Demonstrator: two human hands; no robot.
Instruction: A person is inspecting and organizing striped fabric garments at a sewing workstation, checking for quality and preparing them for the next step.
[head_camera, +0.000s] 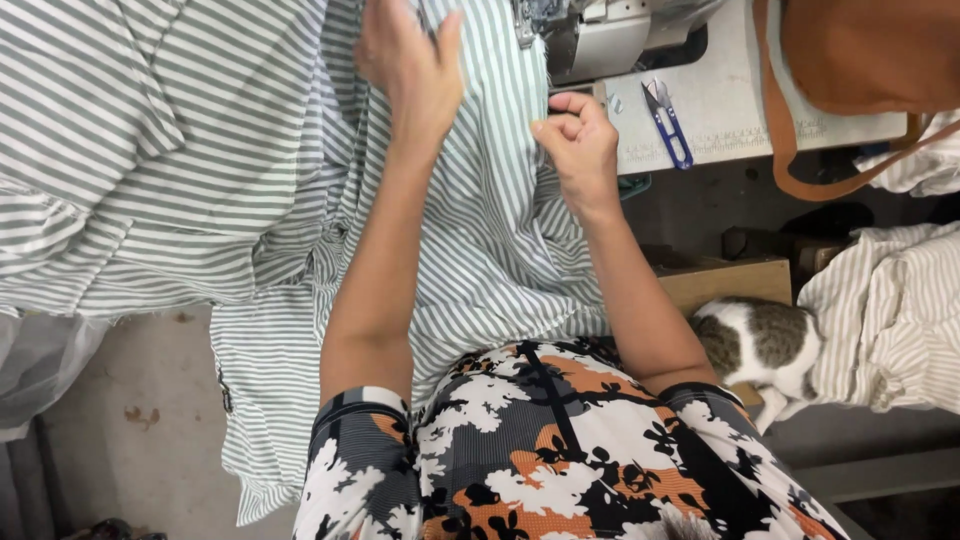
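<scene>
Green-and-white striped fabric (200, 160) lies spread over the table and hangs down over my lap. My left hand (410, 60) rests flat on the fabric near the top, fingers pressing it toward the sewing machine (600, 35). My right hand (575, 140) pinches the fabric's edge just below the machine's needle area, fingers curled closed on the cloth.
Blue-handled thread snips (668, 125) lie on the white machine table (740, 100). A brown leather bag (860, 55) sits at the top right. More striped cloth (890, 310) is piled at the right, with a white and tabby cat (765, 345) beside it.
</scene>
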